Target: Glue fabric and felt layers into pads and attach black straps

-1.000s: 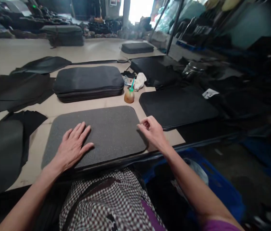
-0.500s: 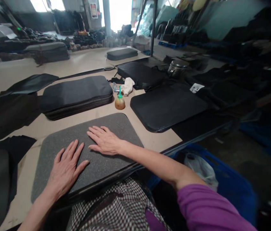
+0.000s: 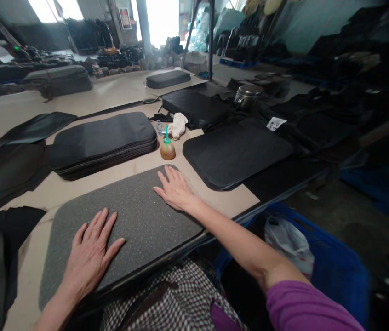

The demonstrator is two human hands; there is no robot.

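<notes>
A dark grey, speckled foam-like sheet (image 3: pixel 135 220) with rounded corners lies flat at the near edge of the table. On its left part rests my left hand (image 3: pixel 93 248), palm down with the fingers spread. My right hand (image 3: pixel 175 188) lies flat near the sheet's far right corner, fingers apart, holding nothing. Just beyond that corner stands a small bottle (image 3: pixel 168 149) of amber liquid with a green nozzle. Behind the sheet is a stack of black rounded panels (image 3: pixel 103 142). Another black panel (image 3: pixel 236 154) lies to the right of my right hand.
A crumpled white cloth (image 3: pixel 178 125) sits behind the bottle. Black sheet pieces (image 3: pixel 11 170) cover the table's left side. A metal canister (image 3: pixel 247 96) stands at the back right. Below the table's right edge is a blue crate (image 3: pixel 335 262) with a plastic bag (image 3: pixel 289 243).
My right hand has slid across the grey sheet, away from my left hand, to the far right corner. My left hand stays on the left part. The view has shifted slightly.
</notes>
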